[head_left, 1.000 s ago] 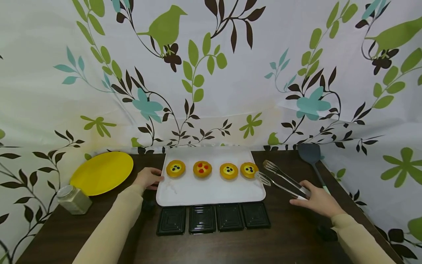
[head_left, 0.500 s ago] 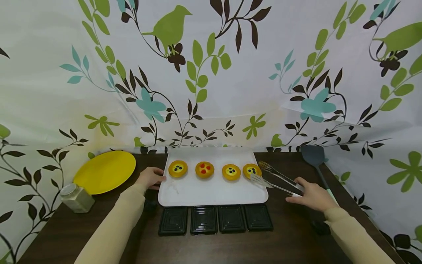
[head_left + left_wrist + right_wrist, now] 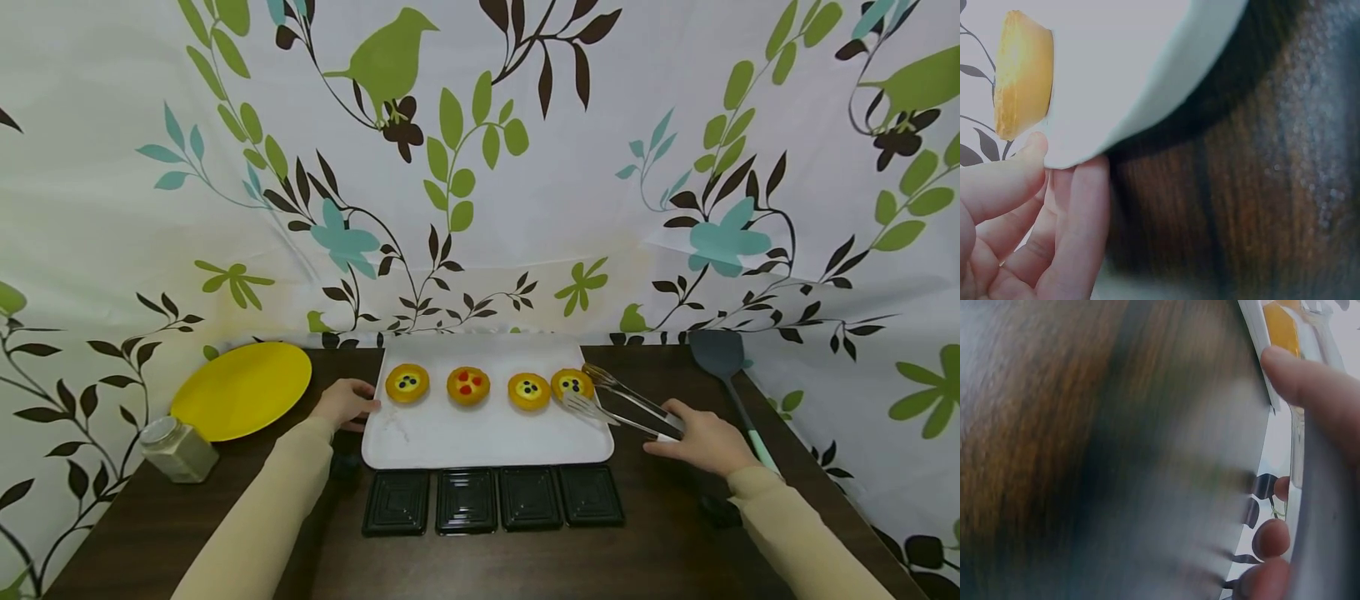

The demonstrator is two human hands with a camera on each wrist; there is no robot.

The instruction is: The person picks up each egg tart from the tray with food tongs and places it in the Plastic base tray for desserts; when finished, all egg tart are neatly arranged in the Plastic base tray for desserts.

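At the left edge of a white tray [image 3: 487,437], my left hand [image 3: 345,404] pinches the rim. The left wrist view shows its thumb on top and fingers [image 3: 1088,212] underneath, near one tart [image 3: 1025,75]. On the tray stand a blueberry-topped tart [image 3: 407,383] at left, a red-fruit tart [image 3: 468,387], and two more blueberry tarts. My right hand [image 3: 708,437] holds metal tongs [image 3: 588,407] by their white handle end. Their parted ends reach over the tray, one beside and one in front of the rightmost tart [image 3: 568,382]. Whether both touch it, I cannot tell.
Several black plastic container bases [image 3: 465,500] lie in a row before the tray. A yellow plate [image 3: 243,392] and a lidded jar [image 3: 180,450] stand at left. A grey spatula [image 3: 717,354] lies at right. Patterned cloth [image 3: 525,208] hangs behind the dark table [image 3: 420,571].
My right hand has moved left with the tongs. Their ends have come from right of the rightmost tart to either side of it. My left hand still holds the tray's rim.
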